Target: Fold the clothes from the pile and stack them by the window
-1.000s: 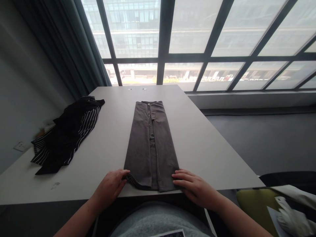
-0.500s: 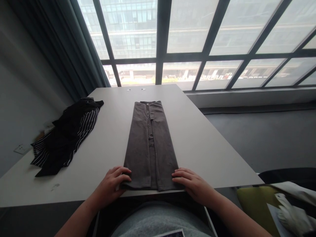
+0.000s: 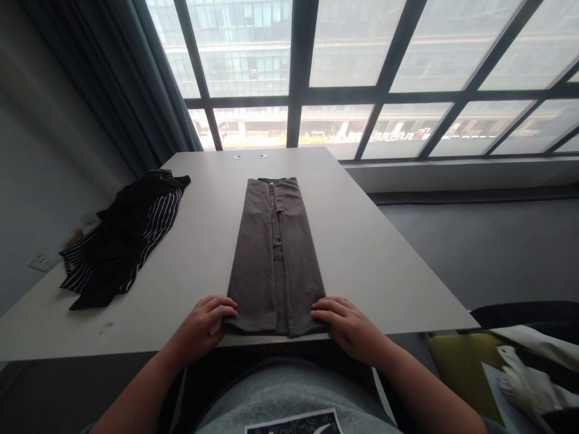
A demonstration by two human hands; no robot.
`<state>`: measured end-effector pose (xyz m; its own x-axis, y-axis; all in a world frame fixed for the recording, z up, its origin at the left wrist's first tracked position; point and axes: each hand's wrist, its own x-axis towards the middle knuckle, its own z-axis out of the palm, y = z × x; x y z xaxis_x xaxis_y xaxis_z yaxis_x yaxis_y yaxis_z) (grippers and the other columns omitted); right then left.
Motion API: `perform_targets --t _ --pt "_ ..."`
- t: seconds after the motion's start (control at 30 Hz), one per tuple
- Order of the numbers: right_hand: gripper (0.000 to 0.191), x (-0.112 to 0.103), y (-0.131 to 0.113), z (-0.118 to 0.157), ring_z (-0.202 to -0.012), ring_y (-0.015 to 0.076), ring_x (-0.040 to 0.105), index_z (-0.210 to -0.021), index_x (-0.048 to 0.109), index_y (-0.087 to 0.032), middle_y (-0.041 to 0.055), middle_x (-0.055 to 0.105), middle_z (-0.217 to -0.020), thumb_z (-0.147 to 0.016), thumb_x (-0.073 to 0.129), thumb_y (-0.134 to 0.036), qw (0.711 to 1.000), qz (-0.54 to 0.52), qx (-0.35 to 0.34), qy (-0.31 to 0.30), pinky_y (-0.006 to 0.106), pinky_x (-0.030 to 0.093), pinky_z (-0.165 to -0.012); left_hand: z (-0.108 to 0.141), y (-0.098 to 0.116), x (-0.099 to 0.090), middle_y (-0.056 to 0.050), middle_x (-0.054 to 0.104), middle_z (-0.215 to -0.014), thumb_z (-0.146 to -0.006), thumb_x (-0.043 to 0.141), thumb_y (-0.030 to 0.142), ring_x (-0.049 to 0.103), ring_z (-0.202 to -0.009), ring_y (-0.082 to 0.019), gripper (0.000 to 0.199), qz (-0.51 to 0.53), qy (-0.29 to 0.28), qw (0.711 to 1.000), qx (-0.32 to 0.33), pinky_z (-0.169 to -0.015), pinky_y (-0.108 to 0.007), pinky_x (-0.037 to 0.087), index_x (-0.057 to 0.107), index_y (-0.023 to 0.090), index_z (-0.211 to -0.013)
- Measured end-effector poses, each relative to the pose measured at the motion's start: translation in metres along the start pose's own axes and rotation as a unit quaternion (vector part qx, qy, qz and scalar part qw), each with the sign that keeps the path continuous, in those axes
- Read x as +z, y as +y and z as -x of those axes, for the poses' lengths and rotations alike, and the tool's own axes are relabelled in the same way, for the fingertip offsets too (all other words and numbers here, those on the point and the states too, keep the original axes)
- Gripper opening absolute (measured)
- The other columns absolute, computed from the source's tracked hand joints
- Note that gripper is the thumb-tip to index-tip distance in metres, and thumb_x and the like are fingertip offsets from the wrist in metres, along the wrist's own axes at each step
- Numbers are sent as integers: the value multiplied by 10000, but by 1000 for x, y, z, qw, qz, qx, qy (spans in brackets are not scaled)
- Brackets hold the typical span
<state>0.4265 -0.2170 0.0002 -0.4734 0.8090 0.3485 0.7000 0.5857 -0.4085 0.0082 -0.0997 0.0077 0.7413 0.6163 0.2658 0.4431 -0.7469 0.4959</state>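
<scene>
Fingers of my left hand (image 3: 201, 325) lie narrowly together over the near-left corner of the folded grey garment (image 3: 256, 271), and those of my right hand (image 3: 353, 328) cover its near-right corner. I can't tell whether either thumb pinches the cloth from below. The garment lies flat, its hem along the near edge of the white table (image 3: 362, 259), its collar toward the far edge. A black striped garment (image 3: 122, 238) lies crumpled by the left edge.

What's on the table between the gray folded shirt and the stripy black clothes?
Nothing: just bare white table between the gray shirt and the black clothes, seen in the head view.
</scene>
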Motion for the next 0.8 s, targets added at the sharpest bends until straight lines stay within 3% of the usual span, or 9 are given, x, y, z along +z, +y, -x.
perform_targets --t 0.17,0.3,0.43,0.57,0.7,0.8 --pt "538 8 -1 -4 -1241 270 664 -1400 650 -254 113 727 -1333 -906 572 -57 999 27 18 30 483 559 -1089 -1 -2 1 -43 777 -1213 -879 610 65 688 -1180 -231 325 19 6 1000 13 -1059 -382 524 742 271 -1092" --pt "506 17 -1 -7 -1178 303 688 -1408 646 -257 121 740 -1279 -918 728 -166 996 52 39 64 523 582 -1050 -1 -4 3 -48 799 -1112 -976 623 174 729 -1077 -217 235 50 31 998 -36 -987 -349 560 761 266 -1143" --pt "638 26 -1 -7 -1139 277 686 -1428 623 -274 97 733 -1259 -860 567 13 993 42 55 99 493 607 -1008 -2 -5 6 -61 796 -1092 -1000 631 245 749 -1025 -217 196 71 50 993 -83 -932 -331 589 773 251 -1135" --pt "772 26 -3 -7 -1198 246 663 -1392 629 -275 98 686 -1302 -737 453 94 990 10 54 129 428 612 -1011 -3 -4 6 -47 795 -1082 -972 641 212 752 -1018 -210 210 70 55 992 -84 -929 -327 594 771 256 -1130" --pt "577 21 -5 -8 -1119 252 675 -1287 666 -258 99 709 -1220 -805 547 36 992 14 44 115 427 626 -965 -5 -2 5 -45 796 -1074 -937 619 157 743 -1029 -211 252 56 63 995 -59 -952 -337 591 767 258 -1113" --pt "399 16 -3 -8 -1071 248 695 -1191 690 -257 79 747 -1139 -883 584 -28 994 13 13 109 502 586 -1046 -6 -2 5 -54 798 -1081 -911 585 111 732 -1058 -210 298 55 60 996 -34 -984 -345 585 775 251 -1094"
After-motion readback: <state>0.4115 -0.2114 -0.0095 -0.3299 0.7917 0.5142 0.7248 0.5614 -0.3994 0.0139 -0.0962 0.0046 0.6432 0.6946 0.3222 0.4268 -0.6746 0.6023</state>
